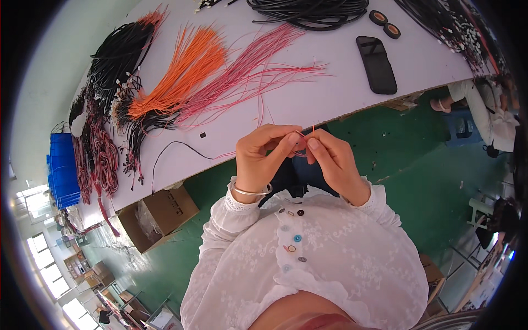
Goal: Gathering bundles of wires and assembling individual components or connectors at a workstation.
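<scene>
Pinkish-red wire (pixel 224 155), thin and smooth, runs from over the counter (pixel 423 60) into your left hand (pixel 261 151), seemingly in line with a limp black lead (pixel 184 143) that curves across the pale surface. Your left thumb and index finger pinch it in front of your body; your right hand (pixel 334 162), just beside, presses thumb against fingers, a short reddish end poking up there. Work on this strand looks under way rather than finished, though the detail between your fingertips is too small to make out. Plenty seems left, judging by the loose pink bundle (pixel 242 77) and the straw-like orange bundle (pixel 192 66) fanned out beyond. Farther off lie looped black cable (pixel 308 11), squat round rolls (pixel 378 17) and a flat, dark phone (pixel 377 65).
</scene>
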The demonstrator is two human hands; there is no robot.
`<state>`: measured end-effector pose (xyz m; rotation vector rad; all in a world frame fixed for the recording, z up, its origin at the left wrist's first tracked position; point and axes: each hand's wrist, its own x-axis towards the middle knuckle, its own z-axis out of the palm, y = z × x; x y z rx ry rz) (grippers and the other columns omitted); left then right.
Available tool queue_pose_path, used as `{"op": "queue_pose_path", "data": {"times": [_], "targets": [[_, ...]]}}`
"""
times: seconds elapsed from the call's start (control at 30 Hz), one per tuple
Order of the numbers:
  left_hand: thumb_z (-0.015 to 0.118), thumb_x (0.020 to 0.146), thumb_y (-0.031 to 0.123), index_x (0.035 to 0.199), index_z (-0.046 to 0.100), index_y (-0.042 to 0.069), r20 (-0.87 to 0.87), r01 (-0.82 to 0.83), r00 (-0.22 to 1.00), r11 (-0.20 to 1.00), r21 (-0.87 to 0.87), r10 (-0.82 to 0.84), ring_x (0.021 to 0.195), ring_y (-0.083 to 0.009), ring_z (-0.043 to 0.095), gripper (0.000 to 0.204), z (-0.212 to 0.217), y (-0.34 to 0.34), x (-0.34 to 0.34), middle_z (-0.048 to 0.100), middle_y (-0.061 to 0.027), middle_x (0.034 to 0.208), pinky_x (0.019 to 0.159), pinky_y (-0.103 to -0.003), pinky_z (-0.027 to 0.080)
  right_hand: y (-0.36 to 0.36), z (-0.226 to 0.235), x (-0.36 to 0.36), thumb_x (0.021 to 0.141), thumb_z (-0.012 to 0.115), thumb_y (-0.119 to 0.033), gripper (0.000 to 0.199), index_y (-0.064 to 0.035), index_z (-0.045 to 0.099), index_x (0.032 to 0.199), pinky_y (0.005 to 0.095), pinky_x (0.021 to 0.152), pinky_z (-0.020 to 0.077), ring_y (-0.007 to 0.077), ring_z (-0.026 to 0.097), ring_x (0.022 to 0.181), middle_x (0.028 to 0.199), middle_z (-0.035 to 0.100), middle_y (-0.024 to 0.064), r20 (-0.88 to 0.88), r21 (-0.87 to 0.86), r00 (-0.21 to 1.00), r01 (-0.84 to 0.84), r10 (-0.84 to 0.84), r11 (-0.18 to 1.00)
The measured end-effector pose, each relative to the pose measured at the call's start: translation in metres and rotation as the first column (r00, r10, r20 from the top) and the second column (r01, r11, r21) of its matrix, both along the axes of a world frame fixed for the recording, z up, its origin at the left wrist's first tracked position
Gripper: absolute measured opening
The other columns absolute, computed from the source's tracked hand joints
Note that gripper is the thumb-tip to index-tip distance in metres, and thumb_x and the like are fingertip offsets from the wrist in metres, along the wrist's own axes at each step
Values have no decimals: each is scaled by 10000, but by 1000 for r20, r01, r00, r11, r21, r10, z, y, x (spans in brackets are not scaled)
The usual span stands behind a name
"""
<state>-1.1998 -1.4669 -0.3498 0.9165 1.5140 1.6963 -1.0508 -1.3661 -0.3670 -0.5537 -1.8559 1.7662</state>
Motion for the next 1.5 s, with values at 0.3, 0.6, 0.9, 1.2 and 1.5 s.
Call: {"op": "queue_pose_path", "data": {"times": [0.3,0.6,0.9,1.2,1.5], "targets": [[672,960,5,1083,729,-44,-11,42,999,999,-26,-42,788,-121,693,144,-7,-5,-5,734,-89,932,678,-224,556,2,-7,1,985,597,-78,137,22,676,1034,297,587,417,171,513,637,761,579,77,4,154,999,-51,51,987],[690,952,44,1057,710,-34,37,151,988,985,-84,-148,840,-121,702,132,-6,1,-14,717,-70,942,707,-232,579,16,9,5,983,597,-64,132,26,689,1011,274,605,407,134,501,664,754,552,52,109,259,988,-138,113,956],[687,948,26,1112,684,-30,27,160,987,979,-126,-158,800,-132,671,174,8,12,-2,701,-65,933,699,-255,575,15,-7,13,980,666,-77,127,25,679,1054,231,751,516,86,637,831,930,701,46,-63,-23,994,92,-93,996],[697,890,-56,1121,733,0,-545,240,799,966,-99,-254,800,-170,698,239,20,61,-12,725,-99,930,685,-277,571,55,-15,17,993,651,-67,118,23,679,1063,189,714,457,37,578,824,937,684,10,-132,-312,986,56,-102,949],[748,834,-28,1105,749,31,-808,142,570,987,-81,-149,773,-235,734,277,17,96,10,739,-111,923,663,-289,572,75,-38,24,947,716,-82,105,2,713,1010,183,610,418,23,540,711,855,660,-10,-107,-154,941,305,-322,940]]}}
